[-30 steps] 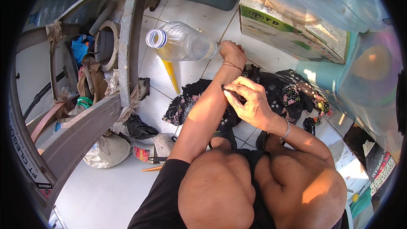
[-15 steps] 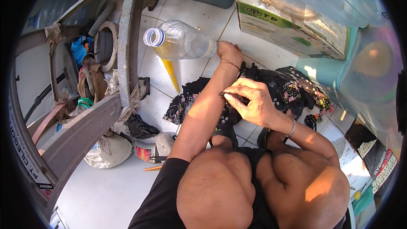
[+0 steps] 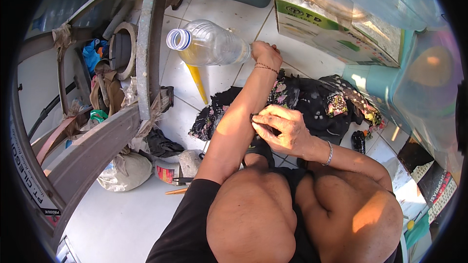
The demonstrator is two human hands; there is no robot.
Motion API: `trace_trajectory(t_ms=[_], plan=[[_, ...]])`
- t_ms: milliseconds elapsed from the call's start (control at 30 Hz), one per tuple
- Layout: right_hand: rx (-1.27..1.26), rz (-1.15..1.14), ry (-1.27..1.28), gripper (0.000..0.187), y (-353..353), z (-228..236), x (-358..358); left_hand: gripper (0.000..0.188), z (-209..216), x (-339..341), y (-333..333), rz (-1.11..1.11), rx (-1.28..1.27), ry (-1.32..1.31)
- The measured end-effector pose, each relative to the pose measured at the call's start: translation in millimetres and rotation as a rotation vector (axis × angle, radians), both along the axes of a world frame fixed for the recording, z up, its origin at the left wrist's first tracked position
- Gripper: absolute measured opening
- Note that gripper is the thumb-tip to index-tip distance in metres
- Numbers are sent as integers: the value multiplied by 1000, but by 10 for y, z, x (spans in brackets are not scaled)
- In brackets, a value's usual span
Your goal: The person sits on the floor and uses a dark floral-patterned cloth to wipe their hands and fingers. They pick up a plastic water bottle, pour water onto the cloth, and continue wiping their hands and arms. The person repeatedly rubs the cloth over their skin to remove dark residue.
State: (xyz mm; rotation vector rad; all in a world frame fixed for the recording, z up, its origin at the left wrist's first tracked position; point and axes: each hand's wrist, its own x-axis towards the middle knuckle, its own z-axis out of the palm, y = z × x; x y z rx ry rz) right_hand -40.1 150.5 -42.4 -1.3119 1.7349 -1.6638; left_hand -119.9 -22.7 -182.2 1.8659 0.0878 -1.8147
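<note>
The right hand (image 3: pixel 284 130) keeps a narrow grip, thumb and forefinger pinched on a small dark thing (image 3: pixel 253 116) at the inner side of the left forearm (image 3: pixel 236 126); whether it touches the skin cannot be told. The left hand (image 3: pixel 266 54) reaches out with curled fingers, close by the base of a clear plastic bottle (image 3: pixel 214 44); its grip faces away, so I cannot tell whether it holds anything. The uncapped bottle points its mouth toward the left edge of the tiled floor (image 3: pixel 292 61), where a metal rack (image 3: pixel 148 48) stands. A yellow tapered thing (image 3: pixel 197 84) shows just beside it. A black patterned cloth (image 3: pixel 312 100) lies crumpled on the floor beyond the right hand, and a green-and-white box (image 3: pixel 336 39) sits near the floor's far right corner
</note>
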Motion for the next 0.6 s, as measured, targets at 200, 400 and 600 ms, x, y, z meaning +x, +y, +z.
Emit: trace_trajectory(t_ms=[200, 400, 600], plan=[[35, -118, 91, 20, 62, 32, -3, 14, -54, 13, -118, 65, 49, 1], [-88, 238, 159, 31, 246, -1, 167, 13, 18, -62, -17, 4, 46, 37], [-45, -72, 173, 27, 125, -116, 101, 14, 51, -61, -130, 44, 36, 70]])
